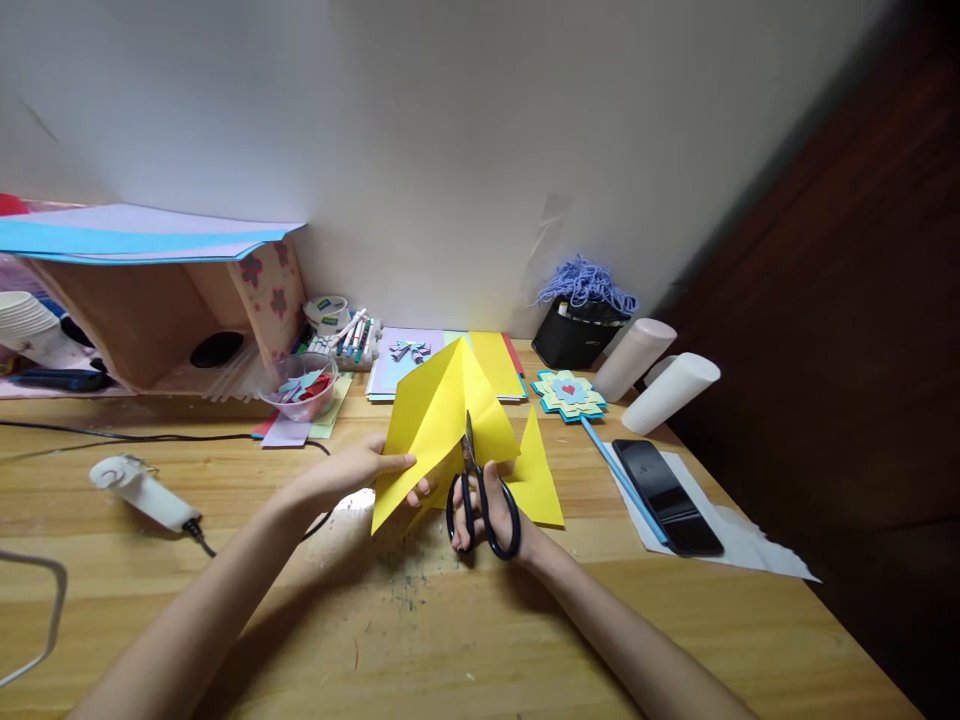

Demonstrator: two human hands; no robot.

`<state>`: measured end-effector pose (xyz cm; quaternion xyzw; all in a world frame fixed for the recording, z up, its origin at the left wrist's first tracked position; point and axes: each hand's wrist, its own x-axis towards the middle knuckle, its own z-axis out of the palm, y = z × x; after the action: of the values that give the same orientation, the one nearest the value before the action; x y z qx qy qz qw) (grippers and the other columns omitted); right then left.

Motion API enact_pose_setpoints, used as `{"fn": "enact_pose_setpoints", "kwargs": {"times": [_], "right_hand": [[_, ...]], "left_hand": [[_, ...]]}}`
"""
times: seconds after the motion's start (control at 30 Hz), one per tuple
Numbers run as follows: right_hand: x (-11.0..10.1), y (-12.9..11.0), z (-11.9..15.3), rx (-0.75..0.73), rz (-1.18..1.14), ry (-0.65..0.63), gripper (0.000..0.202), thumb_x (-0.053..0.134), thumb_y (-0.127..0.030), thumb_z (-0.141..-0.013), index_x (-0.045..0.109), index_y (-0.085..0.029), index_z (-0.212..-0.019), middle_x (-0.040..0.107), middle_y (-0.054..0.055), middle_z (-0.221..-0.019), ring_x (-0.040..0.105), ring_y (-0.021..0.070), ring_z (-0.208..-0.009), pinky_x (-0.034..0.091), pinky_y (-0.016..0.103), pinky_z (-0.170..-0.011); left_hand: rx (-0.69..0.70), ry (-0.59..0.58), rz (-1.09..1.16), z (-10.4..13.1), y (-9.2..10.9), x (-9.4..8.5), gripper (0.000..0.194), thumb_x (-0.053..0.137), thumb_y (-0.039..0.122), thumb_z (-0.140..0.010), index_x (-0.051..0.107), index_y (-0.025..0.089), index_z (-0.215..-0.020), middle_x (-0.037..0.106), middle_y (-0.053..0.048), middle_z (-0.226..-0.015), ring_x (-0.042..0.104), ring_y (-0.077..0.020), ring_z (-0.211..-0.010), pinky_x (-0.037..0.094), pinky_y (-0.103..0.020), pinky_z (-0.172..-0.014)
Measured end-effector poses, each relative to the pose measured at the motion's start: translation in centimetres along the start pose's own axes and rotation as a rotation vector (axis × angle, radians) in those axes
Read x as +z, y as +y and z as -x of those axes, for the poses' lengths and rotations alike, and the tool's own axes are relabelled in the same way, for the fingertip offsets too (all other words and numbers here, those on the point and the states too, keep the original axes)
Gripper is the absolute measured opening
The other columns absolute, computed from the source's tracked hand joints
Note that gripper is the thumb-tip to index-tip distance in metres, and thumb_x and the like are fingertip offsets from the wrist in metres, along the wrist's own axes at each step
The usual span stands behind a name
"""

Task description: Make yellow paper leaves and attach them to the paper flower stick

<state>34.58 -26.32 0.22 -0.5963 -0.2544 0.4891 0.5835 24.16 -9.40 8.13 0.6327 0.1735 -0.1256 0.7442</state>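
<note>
A sheet of yellow paper point(427, 405), creased and partly cut, is raised above the table. My left hand point(375, 465) pinches its lower left part, the thumb on top and other fingers underneath. In my right hand point(487, 510) are scissors point(470, 460) with black handles, my fingers through the loops. The blades point away from me and sit at the paper's cut edge, slightly parted. Beneath and to the right lies another yellow paper piece point(536, 475) with a pointed tip.
A glue gun point(146, 492) with a cord lies at left. Behind are a bowl of paper scraps point(301, 388), markers point(356, 335) and coloured sheets point(499, 365). At right are a paper flower point(570, 395) on a blue stick, a phone point(664, 495) and white rolls point(670, 392).
</note>
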Motion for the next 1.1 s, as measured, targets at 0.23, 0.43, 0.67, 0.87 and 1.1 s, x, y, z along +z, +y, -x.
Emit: {"fn": "enact_pose_setpoints", "kwargs": {"times": [0.23,0.43,0.67,0.87,1.1], "right_hand": [[0.2,-1.0,0.7,-0.008,0.022,0.042,0.077,0.013,-0.089,-0.057,0.042,-0.019,-0.073,0.050,-0.002,-0.041,0.053,0.0153,-0.042,0.043,0.028,-0.048],[0.1,-0.7,0.5,-0.010,0.052,0.040,0.078,0.010,-0.088,-0.058,0.043,-0.019,-0.074,0.050,-0.002,-0.040,0.053,0.0153,-0.042,0.041,0.027,-0.047],[0.2,-0.9,0.5,0.007,0.055,0.049,0.079,0.010,-0.089,-0.057,0.043,-0.019,-0.074,0.050,-0.002,-0.040,0.053,0.0152,-0.042,0.041,0.026,-0.046],[0.1,-0.6,0.4,-0.010,0.068,0.049,0.077,0.009,-0.087,-0.059,0.042,-0.019,-0.074,0.050,-0.002,-0.040,0.053,0.0149,-0.042,0.041,0.026,-0.046],[0.1,-0.1,0.4,-0.036,0.096,0.079,0.074,0.012,-0.087,-0.061,0.042,-0.020,-0.072,0.047,-0.003,-0.038,0.050,0.0141,-0.039,0.041,0.027,-0.046]], "left_hand": [[-0.025,0.010,-0.042,0.0,0.1,0.1,0.027,0.061,0.038,-0.073,0.057,0.012,-0.084,0.064,-0.007,-0.080,0.061,-0.0159,-0.068,0.046,-0.027,-0.068],[0.029,0.005,-0.068,-0.4,-0.7,-0.6,0.029,0.060,0.038,-0.074,0.058,0.013,-0.087,0.064,-0.006,-0.080,0.059,-0.0142,-0.062,0.045,-0.026,-0.063],[0.059,0.042,-0.146,-0.6,-1.1,-1.1,0.025,0.059,0.036,-0.075,0.061,0.014,-0.087,0.065,-0.004,-0.077,0.058,-0.0140,-0.062,0.044,-0.024,-0.060],[0.026,0.105,-0.217,-0.5,-1.0,-1.1,0.031,0.060,0.039,-0.074,0.064,0.014,-0.092,0.067,-0.006,-0.082,0.058,-0.0162,-0.065,0.046,-0.026,-0.061],[0.023,0.102,-0.219,-0.4,-0.9,-1.1,0.031,0.059,0.039,-0.074,0.064,0.015,-0.093,0.067,-0.005,-0.080,0.059,-0.0165,-0.065,0.046,-0.026,-0.062]]}}
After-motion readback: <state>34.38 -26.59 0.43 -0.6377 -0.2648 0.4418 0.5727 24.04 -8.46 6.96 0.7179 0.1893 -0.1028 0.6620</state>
